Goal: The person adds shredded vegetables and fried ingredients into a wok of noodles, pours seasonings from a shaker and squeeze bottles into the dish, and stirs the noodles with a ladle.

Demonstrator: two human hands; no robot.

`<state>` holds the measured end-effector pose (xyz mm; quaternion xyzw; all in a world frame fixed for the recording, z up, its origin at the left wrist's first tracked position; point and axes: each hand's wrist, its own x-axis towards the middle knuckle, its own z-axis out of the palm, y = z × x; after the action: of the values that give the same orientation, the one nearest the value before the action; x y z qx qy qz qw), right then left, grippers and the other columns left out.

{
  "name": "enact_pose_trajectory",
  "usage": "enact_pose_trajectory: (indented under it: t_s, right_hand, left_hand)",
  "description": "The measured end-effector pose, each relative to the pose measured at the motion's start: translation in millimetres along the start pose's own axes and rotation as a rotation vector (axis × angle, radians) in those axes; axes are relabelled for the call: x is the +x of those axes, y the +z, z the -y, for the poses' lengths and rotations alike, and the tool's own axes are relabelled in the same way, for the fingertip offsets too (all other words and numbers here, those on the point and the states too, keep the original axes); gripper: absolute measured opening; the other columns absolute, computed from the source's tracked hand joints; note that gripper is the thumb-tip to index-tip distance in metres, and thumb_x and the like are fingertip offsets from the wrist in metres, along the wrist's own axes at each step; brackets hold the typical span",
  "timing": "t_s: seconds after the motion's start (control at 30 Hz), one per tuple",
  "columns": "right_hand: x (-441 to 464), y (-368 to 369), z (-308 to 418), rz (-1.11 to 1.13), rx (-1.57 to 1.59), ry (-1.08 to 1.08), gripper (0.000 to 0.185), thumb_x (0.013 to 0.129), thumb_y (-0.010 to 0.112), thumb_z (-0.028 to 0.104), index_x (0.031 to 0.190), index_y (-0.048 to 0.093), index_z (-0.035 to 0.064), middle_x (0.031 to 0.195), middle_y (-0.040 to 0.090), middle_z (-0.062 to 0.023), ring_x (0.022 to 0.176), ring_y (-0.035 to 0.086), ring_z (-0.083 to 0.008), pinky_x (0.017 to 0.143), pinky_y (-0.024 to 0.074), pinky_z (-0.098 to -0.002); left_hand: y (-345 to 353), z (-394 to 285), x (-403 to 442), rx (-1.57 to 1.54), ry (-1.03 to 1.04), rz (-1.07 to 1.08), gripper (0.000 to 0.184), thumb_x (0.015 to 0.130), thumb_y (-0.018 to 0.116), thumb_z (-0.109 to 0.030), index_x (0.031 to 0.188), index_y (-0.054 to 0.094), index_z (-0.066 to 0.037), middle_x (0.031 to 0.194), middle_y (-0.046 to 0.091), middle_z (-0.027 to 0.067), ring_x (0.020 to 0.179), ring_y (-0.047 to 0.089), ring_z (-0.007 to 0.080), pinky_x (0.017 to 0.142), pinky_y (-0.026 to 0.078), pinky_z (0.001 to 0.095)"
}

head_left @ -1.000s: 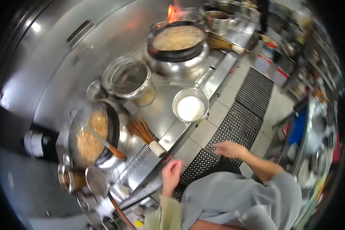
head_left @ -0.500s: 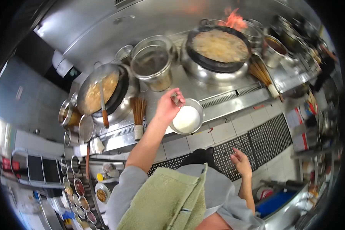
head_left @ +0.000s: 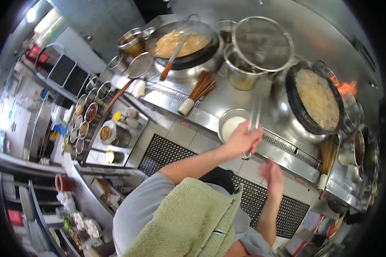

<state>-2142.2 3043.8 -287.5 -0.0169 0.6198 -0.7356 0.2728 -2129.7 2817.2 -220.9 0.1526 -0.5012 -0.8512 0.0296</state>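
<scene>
My left hand (head_left: 243, 140) is closed around the long metal handle of a round mesh strainer (head_left: 263, 43). The strainer tilts above a steel pot (head_left: 243, 77) that stands between the two woks. Just beside the left hand, at the front edge of the cooktop, is a metal bowl (head_left: 232, 124) with white contents; I cannot tell whether the hand touches it. My right hand (head_left: 272, 174), somewhat blurred, is lower and to the right, in front of the counter. Its fingers look extended, with nothing visible in them.
A left wok (head_left: 182, 43) holds food and a wooden-handled utensil (head_left: 173, 58). Bubbling food fills the right wok (head_left: 315, 98), with flames (head_left: 344, 87) behind it. Bamboo brushes (head_left: 197, 92) lie at the counter edge. A small strainer (head_left: 139, 65) and seasoning containers are at left.
The view has turned, so the cooktop appears rotated. My left hand was beside the bowl's rim; now it grips the strainer's handle, and the strainer is tilted up. My right hand has risen towards the counter.
</scene>
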Motion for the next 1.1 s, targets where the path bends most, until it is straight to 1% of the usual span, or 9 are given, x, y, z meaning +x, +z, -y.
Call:
enact_pose_trajectory:
  t_s: [0.17, 0.27, 0.37, 0.5, 0.6, 0.63, 0.77, 0.97, 1.1]
  right_hand:
    - [39.5, 94.3, 58.7, 0.541, 0.321, 0.059, 0.042, 0.101, 0.046, 0.025, 0.128, 0.048, -0.0062, 0.104, 0.065, -0.0167, 0.096, 0.064, -0.0212, 0.083, 0.052, -0.0333]
    - [25.1, 144.6, 31.1, 0.23, 0.246, -0.125, 0.029, 0.099, 0.05, 0.02, 0.115, 0.052, -0.0038, 0.095, 0.065, -0.0145, 0.068, 0.064, -0.0214, 0.054, 0.0541, -0.0306]
    - [31.4, 158.6, 22.9, -0.029, 0.25, -0.062, 0.032, 0.1, 0.048, 0.025, 0.116, 0.053, -0.0025, 0.079, 0.062, -0.0073, 0.048, 0.054, -0.0148, 0.037, 0.0427, -0.0272]
    - [76.6, 181.8, 64.0, -0.308, 0.17, -0.153, 0.034, 0.101, 0.045, 0.034, 0.107, 0.054, 0.0017, 0.061, 0.039, 0.0048, 0.037, 0.026, -0.004, 0.03, 0.02, -0.0206]
    - [158.2, 158.4, 94.0, -0.111, 0.365, -0.095, 0.034, 0.099, 0.048, 0.017, 0.127, 0.049, -0.0017, 0.071, 0.05, 0.0008, 0.052, 0.046, -0.0057, 0.042, 0.0376, -0.0173]
    - [156.3, 282.7, 155.4, -0.492, 0.49, -0.423, 0.033, 0.099, 0.047, 0.01, 0.129, 0.048, -0.0041, 0.092, 0.059, -0.007, 0.073, 0.058, -0.0088, 0.063, 0.0489, -0.0184]
    - [257.8, 355.9, 237.2, 0.486, 0.322, -0.12, 0.034, 0.095, 0.047, 0.003, 0.128, 0.042, -0.0072, 0.086, 0.052, -0.0039, 0.059, 0.046, -0.0032, 0.045, 0.0374, -0.0145]
    - [354.9, 513.9, 216.1, 0.2, 0.153, -0.051, 0.014, 0.094, 0.046, 0.002, 0.105, 0.053, -0.0031, 0.064, 0.042, 0.0039, 0.044, 0.031, -0.0017, 0.033, 0.023, -0.0173]
    - [476.0, 608.9, 243.6, 0.162, -0.822, -0.292, 0.014, 0.092, 0.049, 0.006, 0.085, 0.057, -0.0022, 0.06, 0.053, -0.0065, 0.038, 0.046, -0.0117, 0.031, 0.0302, -0.0281]
  left_hand:
    - [1.0, 7.9, -52.5, 0.223, 0.075, 0.13, 0.019, 0.096, 0.058, -0.019, 0.103, 0.05, -0.003, 0.076, 0.055, 0.0037, 0.055, 0.054, 0.0106, 0.047, 0.045, 0.027]
    - [-46.4, -9.7, -71.9, 0.575, 0.353, 0.307, 0.026, 0.094, 0.061, -0.018, 0.111, 0.053, 0.0, 0.081, 0.06, 0.0058, 0.072, 0.062, 0.014, 0.061, 0.052, 0.0288]
    - [-139.9, -9.5, -92.2, 0.538, 0.127, 0.551, 0.033, 0.091, 0.062, -0.018, 0.118, 0.057, 0.0, 0.091, 0.065, 0.0074, 0.084, 0.062, 0.0146, 0.074, 0.052, 0.0292]
    - [-307.7, -53.6, -135.0, 0.734, -0.03, 0.012, 0.036, 0.089, 0.067, -0.021, 0.116, 0.061, 0.001, 0.095, 0.068, 0.0092, 0.082, 0.064, 0.0145, 0.075, 0.052, 0.0302]
    - [-425.9, -101.3, -168.6, 1.051, 0.116, -0.529, 0.029, 0.084, 0.069, -0.016, 0.107, 0.062, 0.001, 0.092, 0.067, 0.0164, 0.084, 0.066, 0.0264, 0.076, 0.052, 0.0349]
    - [-462.1, -117.6, -178.0, 1.21, 0.17, -0.657, 0.029, 0.083, 0.069, -0.014, 0.106, 0.062, 0.001, 0.094, 0.066, 0.0186, 0.085, 0.066, 0.0315, 0.078, 0.052, 0.0383]
    - [-588.1, -168.4, -183.2, 1.533, 0.291, -0.78, 0.035, 0.08, 0.068, -0.013, 0.11, 0.058, 0.002, 0.103, 0.064, 0.025, 0.096, 0.06, 0.0425, 0.083, 0.048, 0.0466]
    - [-681.4, -175.5, -161.1, 1.572, 0.121, -0.741, 0.032, 0.074, 0.07, -0.011, 0.097, 0.051, 0.001, 0.093, 0.062, 0.0232, 0.089, 0.06, 0.0412, 0.078, 0.049, 0.0473]
    - [-690.6, -183.1, -151.8, 1.446, -0.172, -0.705, 0.031, 0.075, 0.071, -0.014, 0.096, 0.052, 0.001, 0.089, 0.064, 0.0231, 0.08, 0.064, 0.0404, 0.073, 0.052, 0.0477]
